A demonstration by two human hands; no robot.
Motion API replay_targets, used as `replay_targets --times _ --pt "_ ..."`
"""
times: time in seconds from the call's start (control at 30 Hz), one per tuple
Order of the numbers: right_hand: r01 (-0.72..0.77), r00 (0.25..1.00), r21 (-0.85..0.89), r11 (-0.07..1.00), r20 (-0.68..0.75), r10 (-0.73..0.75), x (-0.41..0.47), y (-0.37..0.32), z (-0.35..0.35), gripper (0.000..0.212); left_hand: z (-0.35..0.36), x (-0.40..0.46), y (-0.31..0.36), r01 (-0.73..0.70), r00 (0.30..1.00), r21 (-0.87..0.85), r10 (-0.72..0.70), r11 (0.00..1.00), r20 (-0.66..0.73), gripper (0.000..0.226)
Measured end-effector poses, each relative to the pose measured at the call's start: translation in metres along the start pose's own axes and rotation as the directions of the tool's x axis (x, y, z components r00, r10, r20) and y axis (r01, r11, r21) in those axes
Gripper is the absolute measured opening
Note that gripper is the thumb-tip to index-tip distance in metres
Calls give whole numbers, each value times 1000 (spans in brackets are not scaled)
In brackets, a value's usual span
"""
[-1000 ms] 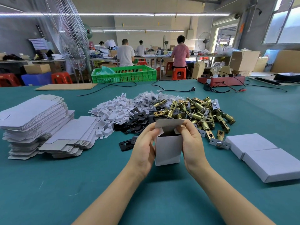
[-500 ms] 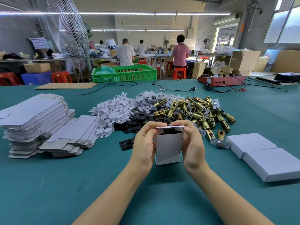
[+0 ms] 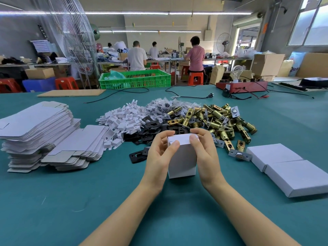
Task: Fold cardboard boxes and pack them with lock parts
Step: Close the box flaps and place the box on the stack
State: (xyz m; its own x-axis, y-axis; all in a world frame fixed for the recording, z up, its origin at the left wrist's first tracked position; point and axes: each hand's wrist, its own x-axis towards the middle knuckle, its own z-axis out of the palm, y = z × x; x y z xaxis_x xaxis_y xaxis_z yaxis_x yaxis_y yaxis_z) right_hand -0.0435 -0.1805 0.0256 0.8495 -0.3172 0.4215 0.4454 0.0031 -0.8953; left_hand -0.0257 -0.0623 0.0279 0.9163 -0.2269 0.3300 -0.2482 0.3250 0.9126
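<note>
Cardboard boxes: one small white folded cardboard box stands upright on the teal felt-covered table, centre, top flap closed.
Left hand: grasps the box's left side, thumb on the top front edge.
Right hand: grasps the right side, fingertips on the top flap.
Stacks of flat white box blanks: at 9 o'clock.
Two closed flat white boxes: at 3 o'clock, touching each other.
Pile of brass-coloured latch bolts: at 1 o'clock.
Heap of small white card inserts: at 11 o'clock.
Black metal strike plates: at 12 o'clock, just behind the box.
</note>
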Motion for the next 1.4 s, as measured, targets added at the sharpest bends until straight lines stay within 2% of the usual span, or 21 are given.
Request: replay_targets --times 0.17,0.27,0.4,0.97,1.17,1.33,1.4 --pt "38 999 -74 997 -2 -39 0 2 0 21 1 -2 -3 -93 995 165 96 982 -12 19" --pt "78 997 -105 991 5 -78 -1 1 1 13 2 -2 -3 -120 992 200 125 972 -13 17" --pt "112 994 -141 984 0 -113 -1 2 1 14 2 -1 -3 -156 987 243 163 957 -10 17" --pt "146 988 -136 980 -20 -150 -4 1 3 12 2 0 0 -202 979 247 201 948 26 26" --pt "153 986 -124 980 -47 -159 -2 5 2 10 2 0 -1 -216 976 259 215 941 32 21" --pt "171 982 -169 971 -55 -183 -2 7 2 13 0 1 -3 -233 972 288 230 929 44 18" --pt "200 975 -237 951 -43 -216 -2 10 1 15 -2 1 -4 -241 970 304 237 922 52 16"
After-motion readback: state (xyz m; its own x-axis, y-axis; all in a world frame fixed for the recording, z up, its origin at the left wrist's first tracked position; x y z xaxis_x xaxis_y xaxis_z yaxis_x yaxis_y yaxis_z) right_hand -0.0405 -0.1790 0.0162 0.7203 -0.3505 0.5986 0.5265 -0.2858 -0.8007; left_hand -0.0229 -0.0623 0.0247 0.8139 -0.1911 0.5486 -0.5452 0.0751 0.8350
